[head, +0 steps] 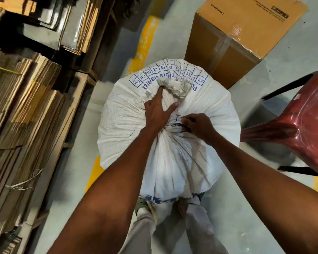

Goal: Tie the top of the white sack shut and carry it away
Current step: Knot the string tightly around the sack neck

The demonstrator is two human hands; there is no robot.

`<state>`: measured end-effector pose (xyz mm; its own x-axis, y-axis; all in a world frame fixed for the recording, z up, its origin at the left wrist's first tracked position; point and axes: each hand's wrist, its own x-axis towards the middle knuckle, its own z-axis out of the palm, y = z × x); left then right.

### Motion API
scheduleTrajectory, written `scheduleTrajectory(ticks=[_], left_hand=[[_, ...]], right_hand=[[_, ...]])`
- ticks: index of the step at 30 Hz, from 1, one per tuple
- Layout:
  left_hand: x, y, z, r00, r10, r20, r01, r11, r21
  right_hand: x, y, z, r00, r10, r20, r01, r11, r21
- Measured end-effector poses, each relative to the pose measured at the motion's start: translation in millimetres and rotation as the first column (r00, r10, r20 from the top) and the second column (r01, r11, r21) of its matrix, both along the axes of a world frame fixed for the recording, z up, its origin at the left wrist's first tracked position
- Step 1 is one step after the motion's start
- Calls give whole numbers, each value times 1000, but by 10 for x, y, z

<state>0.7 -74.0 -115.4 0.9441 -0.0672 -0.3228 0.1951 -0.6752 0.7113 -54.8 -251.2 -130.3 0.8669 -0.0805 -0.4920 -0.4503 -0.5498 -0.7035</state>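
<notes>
white sack (128,125) on grey floor (246,208), cardboard stacks (22,99) alongside, both hands' fingers clamped on its neck

Sack (173,143) between cardboard stacks (26,107), chair (301,129).

White sack (173,153) reads C1–C12; cardboard box (228,43) reads Crompton.

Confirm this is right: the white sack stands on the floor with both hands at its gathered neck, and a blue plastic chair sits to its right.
One detail is wrong: the plastic chair is red, not blue, as the head view shows. The rest holds: the white sack stands on the floor with the left hand and right hand at its gathered neck.
</notes>
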Motion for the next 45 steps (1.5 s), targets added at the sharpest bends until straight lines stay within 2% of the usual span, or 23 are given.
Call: scheduleTrajectory(ticks=[3,5,7,9,10,12,14,16,18,20,21,23,24,25,26,28,29,31,33,36,39,42,45], left_hand=[[148,7,23,997,-50,-55,54,995,86],[131,-13,101,993,-71,-92,79,993,89],[69,-71,181,993,-43,-111,51,996,69],[-6,-144,217,994,37,-107,-34,999,28],[-46,-183,263,989,76,-125,-77,997,1],[-77,-239,327,969,151,-193,-158,987,-21],[-77,-221,332,931,210,-297,-229,973,-29],[-127,-141,301,903,206,-377,-263,959,-105],[-217,-34,216,897,172,-408,-281,933,-224],[-383,94,113,871,279,-404,-418,853,-311],[-473,154,92,814,378,-441,-550,747,-374],[-614,275,119,696,487,-528,-718,473,-510],[-673,329,91,663,520,-538,-744,378,-552],[-723,369,74,709,534,-460,-697,431,-573],[-756,381,91,795,530,-295,-593,579,-560],[-757,315,68,951,310,20,-284,894,-348],[-724,256,71,978,209,26,-196,949,-245],[-637,164,156,975,182,-129,-215,916,-338],[-565,125,159,934,278,-224,-350,836,-422],[-532,71,142,884,422,-202,-468,814,-344],[-525,118,85,830,485,-273,-543,815,-204],[-480,109,109,815,461,-353,-539,826,-167],[-507,77,136,796,440,-416,-559,798,-225]], right_hand=[[-28,5,50,995,104,-12,-104,989,-108],[-2,6,135,971,216,-106,-238,928,-287],[61,61,288,982,189,26,-164,907,-387],[133,215,449,934,113,338,-56,983,-174],[158,317,528,924,91,371,-89,996,-21],[133,425,579,982,52,181,-111,936,335],[85,443,532,996,-49,-75,82,835,543],[45,497,453,975,-111,-191,190,861,471],[24,570,397,999,-36,-21,39,981,187],[-21,664,297,991,94,96,-83,991,-108],[-43,692,272,986,118,114,-97,980,-175],[-81,686,212,995,33,95,-13,979,-203],[-100,663,191,997,-51,58,60,985,-163],[-110,646,183,991,-125,48,130,984,-121],[-116,633,187,984,-162,72,170,978,-123],[-83,607,192,988,-109,114,128,976,-174],[-45,602,181,995,-37,96,55,979,-195],[50,598,209,996,92,11,-87,970,-229],[114,587,279,996,70,-50,-77,983,-169],[92,586,409,995,25,-94,-33,995,-93],[-98,596,515,992,49,-118,-56,997,-51],[-229,604,502,991,104,-79,-116,978,-172],[-235,611,456,1000,11,9,-8,964,-265]])
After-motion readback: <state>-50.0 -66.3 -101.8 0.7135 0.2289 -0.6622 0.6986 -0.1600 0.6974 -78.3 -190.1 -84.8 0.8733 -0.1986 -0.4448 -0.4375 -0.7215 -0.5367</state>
